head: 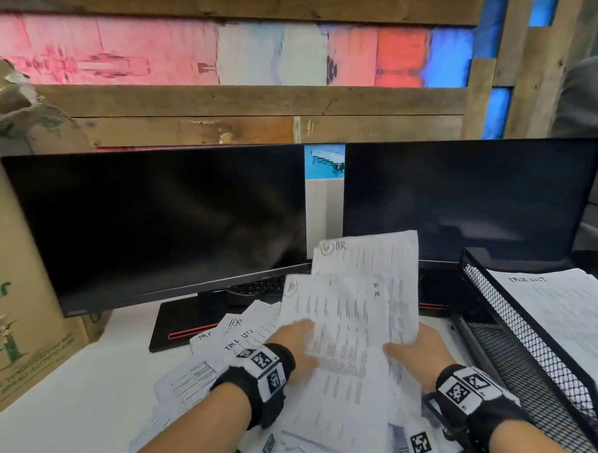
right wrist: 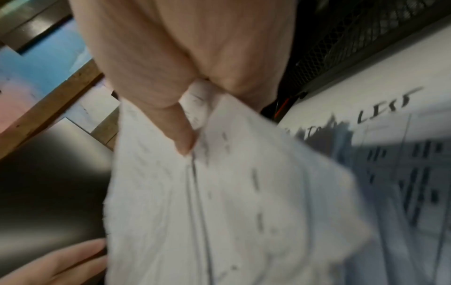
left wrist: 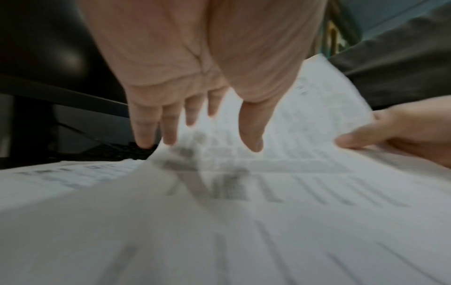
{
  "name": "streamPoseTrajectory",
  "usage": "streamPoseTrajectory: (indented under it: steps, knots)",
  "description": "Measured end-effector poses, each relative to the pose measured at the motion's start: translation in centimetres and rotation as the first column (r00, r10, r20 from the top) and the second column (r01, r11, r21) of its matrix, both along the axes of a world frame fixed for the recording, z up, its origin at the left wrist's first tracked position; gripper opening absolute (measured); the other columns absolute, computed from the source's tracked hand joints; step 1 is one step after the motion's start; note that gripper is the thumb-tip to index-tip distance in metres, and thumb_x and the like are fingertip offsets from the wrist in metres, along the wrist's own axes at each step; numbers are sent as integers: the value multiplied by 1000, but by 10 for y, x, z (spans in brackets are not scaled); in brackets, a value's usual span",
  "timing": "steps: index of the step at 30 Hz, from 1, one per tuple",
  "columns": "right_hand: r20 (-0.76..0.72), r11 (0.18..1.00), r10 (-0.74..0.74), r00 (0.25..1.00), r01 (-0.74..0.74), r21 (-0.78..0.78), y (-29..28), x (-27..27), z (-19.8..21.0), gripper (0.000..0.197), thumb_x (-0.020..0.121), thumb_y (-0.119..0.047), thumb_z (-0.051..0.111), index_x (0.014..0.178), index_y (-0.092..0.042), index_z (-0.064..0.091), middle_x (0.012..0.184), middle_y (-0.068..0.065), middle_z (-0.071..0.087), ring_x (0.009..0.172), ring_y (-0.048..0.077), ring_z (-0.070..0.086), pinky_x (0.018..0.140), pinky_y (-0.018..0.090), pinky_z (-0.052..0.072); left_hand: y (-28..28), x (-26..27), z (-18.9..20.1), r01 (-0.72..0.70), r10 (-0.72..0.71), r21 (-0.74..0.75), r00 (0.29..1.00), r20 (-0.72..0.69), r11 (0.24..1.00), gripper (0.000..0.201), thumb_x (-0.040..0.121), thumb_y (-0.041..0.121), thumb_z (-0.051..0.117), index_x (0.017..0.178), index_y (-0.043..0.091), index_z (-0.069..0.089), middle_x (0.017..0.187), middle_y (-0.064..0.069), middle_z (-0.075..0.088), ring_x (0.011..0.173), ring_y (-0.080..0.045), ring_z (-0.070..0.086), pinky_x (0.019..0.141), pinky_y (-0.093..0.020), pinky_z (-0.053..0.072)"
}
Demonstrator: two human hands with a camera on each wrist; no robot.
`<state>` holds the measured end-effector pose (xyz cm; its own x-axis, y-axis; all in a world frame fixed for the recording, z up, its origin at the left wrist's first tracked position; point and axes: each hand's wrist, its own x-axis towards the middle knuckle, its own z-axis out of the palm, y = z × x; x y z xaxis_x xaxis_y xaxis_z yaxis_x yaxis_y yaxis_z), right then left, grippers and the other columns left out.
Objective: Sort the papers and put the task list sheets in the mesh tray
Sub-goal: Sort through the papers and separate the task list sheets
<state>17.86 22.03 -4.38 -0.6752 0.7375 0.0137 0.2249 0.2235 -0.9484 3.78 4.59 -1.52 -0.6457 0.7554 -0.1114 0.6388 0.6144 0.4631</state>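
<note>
My right hand (head: 409,351) pinches the lower right edge of two or three printed sheets marked "H.R." (head: 355,307) and holds them lifted and tilted above the desk, thumb on top. At their left edge is my left hand (head: 298,339), its fingers (left wrist: 168,127) straight and touching the paper. Under the hands lies a loose paper pile, with sheets headed "Task list" (head: 243,340) fanned out at its left. The black mesh tray (head: 493,303) stands to the right, and its upper tier holds task list sheets (head: 561,306). Another task list sheet (right wrist: 390,135) lies beside the tray's mesh (right wrist: 354,38).
Two dark monitors (head: 160,227) (head: 470,199) stand behind the papers. A keyboard (head: 260,288) and a black monitor base (head: 183,324) sit under the left one. A tall cardboard box (head: 17,299) stands at the left. Bare white desk (head: 88,388) shows front left.
</note>
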Motion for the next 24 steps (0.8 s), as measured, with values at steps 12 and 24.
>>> streamPoseTrajectory:
  steps: [12,24]
  knots:
    - [-355,985,171,919,-173,26,-8,-4,67,36,74,-7,77,108,-15,68,105,2,73,97,18,70,86,38,54,-29,-29,56,-256,4,680,937,348,687,31,71,14,82,97,22,68,95,6,71,81,-4,66,66,-17,53]
    - [-303,991,124,945,-102,87,-29,1,53,58,78,-4,74,125,-23,46,115,-11,62,106,6,60,88,30,52,-22,-10,40,-377,5,741,893,451,555,33,77,13,76,106,22,62,94,11,66,83,1,61,61,-11,47]
